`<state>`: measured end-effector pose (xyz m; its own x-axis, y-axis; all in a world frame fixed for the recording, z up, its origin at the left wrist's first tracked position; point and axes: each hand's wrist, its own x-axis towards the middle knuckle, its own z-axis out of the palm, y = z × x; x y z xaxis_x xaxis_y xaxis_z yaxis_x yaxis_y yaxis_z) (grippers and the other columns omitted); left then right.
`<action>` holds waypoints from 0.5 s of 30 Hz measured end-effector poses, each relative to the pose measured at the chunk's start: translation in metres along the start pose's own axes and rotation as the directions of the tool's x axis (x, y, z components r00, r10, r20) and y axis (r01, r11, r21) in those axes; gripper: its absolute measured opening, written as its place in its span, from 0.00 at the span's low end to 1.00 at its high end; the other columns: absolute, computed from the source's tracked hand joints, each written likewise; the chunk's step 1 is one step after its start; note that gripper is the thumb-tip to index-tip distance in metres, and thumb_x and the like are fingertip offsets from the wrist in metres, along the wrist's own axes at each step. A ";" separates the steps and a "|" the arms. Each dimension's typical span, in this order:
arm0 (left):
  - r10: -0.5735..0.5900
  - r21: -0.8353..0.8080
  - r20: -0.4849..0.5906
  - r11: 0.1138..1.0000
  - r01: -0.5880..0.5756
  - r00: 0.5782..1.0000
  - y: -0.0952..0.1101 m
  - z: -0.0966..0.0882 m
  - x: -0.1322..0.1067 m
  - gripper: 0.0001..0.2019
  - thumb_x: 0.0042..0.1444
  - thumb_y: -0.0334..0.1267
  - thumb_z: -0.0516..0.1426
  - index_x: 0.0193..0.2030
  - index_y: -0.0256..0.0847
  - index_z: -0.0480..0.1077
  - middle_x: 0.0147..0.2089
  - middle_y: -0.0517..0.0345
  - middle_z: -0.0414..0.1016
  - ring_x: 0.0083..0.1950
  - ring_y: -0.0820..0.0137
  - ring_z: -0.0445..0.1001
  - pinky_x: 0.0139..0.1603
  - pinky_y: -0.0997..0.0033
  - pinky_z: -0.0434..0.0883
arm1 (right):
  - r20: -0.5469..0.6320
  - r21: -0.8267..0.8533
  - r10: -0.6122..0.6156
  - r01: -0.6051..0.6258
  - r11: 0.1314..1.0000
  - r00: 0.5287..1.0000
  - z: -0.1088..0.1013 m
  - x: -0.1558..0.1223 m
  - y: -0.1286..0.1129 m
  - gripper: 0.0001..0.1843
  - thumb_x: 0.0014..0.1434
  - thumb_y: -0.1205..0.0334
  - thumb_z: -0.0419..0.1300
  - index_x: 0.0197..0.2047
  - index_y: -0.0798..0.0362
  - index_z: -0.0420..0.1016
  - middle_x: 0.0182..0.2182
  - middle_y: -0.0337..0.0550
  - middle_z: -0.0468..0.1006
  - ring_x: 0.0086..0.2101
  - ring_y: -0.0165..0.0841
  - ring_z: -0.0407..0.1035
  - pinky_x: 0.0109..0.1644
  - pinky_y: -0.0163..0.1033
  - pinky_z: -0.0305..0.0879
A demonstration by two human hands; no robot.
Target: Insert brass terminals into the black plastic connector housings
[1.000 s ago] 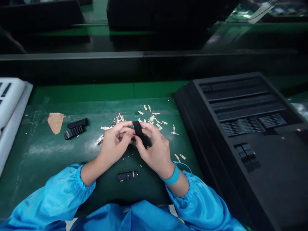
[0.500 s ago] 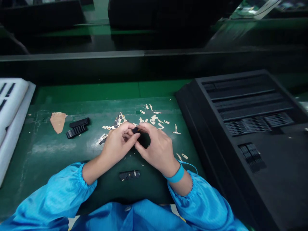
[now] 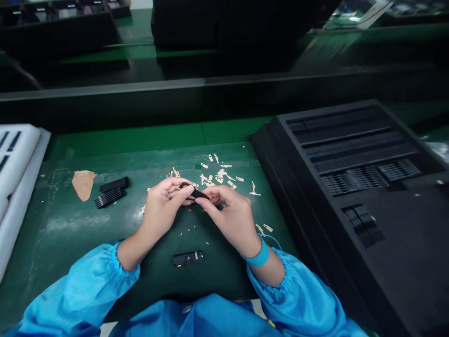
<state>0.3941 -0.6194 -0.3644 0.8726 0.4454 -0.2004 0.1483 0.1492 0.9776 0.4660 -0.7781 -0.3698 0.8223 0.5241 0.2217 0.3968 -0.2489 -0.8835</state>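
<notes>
Between my two hands is a small dark elongated part (image 3: pixel 197 191) with a bit of yellow at its left end. My left hand (image 3: pixel 164 202) pinches the left end between thumb and fingers. At the other end, my right hand (image 3: pixel 229 210) grips it with thumb and fingertips; a blue band circles that wrist. Below the hands a similar black part (image 3: pixel 188 258) with small metallic spots lies flat on the green mat (image 3: pixel 94 234). Pale cut strips (image 3: pixel 220 176) are scattered just beyond my fingers, and my left hand hides some of them.
A stack of black parts (image 3: pixel 110 196) and a brown paper piece (image 3: pixel 83 185) lie to the left. White foam trays (image 3: pixel 21 187) stand at the left edge. On the right is a large black tray (image 3: pixel 280 187) with rows of thin dark parts (image 3: pixel 354 181).
The dark part has been turned, so more of its length and its yellow end show. My hands have moved slightly apart, and the camera view has shifted a little.
</notes>
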 end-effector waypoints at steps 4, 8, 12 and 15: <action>-0.080 -0.056 -0.022 0.995 0.079 0.997 -0.002 -0.003 0.004 0.15 0.57 0.48 0.67 0.41 0.38 0.79 0.32 0.56 0.83 0.30 0.71 0.83 0.34 0.76 0.82 | 0.075 0.113 0.137 -0.145 0.983 0.988 -0.001 0.002 0.003 0.03 0.60 0.62 0.67 0.37 0.50 0.78 0.28 0.37 0.80 0.28 0.29 0.73 0.34 0.35 0.72; -0.129 -0.163 0.024 0.978 0.131 0.991 -0.003 -0.003 0.006 0.20 0.59 0.52 0.66 0.48 0.38 0.79 0.35 0.54 0.84 0.32 0.71 0.83 0.37 0.75 0.83 | 0.098 0.188 0.186 -0.201 0.961 0.978 0.000 0.002 0.005 0.05 0.61 0.59 0.67 0.38 0.51 0.77 0.28 0.37 0.79 0.27 0.29 0.73 0.33 0.35 0.72; -0.143 -0.240 0.056 0.959 0.152 0.988 -0.004 -0.002 0.007 0.19 0.52 0.44 0.71 0.48 0.40 0.76 0.33 0.61 0.81 0.33 0.75 0.82 0.40 0.76 0.82 | 0.039 0.147 0.080 -0.085 0.985 0.996 0.003 0.000 0.003 0.04 0.64 0.60 0.65 0.39 0.50 0.76 0.28 0.37 0.79 0.28 0.30 0.75 0.33 0.36 0.74; -0.161 -0.263 0.004 0.952 0.156 0.987 -0.006 0.000 0.005 0.16 0.48 0.40 0.73 0.40 0.38 0.76 0.33 0.63 0.80 0.32 0.77 0.80 0.38 0.80 0.81 | -0.093 -0.110 -0.191 0.181 0.977 0.977 0.004 -0.003 0.003 0.06 0.65 0.65 0.63 0.46 0.50 0.77 0.39 0.45 0.81 0.40 0.36 0.78 0.46 0.42 0.78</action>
<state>0.3976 -0.6179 -0.3713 0.8394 0.4119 -0.3546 0.1554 0.4434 0.8828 0.4634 -0.7769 -0.3749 0.7656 0.4836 0.4242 0.5814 -0.2378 -0.7781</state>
